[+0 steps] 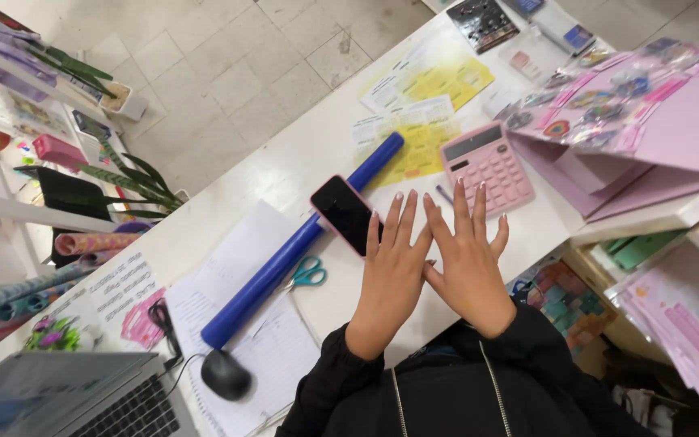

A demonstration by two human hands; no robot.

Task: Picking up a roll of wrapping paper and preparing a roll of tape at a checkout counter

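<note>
- We see the left hand (392,271) and right hand (468,259) at frame centre, fingers spread, holding nothing, thumbs touching.
- The left fingertips overlap a pink-cased phone (346,214); the right ones reach the pink calculator (487,167).
- Left of them lie a blue roll (301,241) and teal scissors (307,273) — bare white counter (285,166) above, its edge beside the right hand.
</note>
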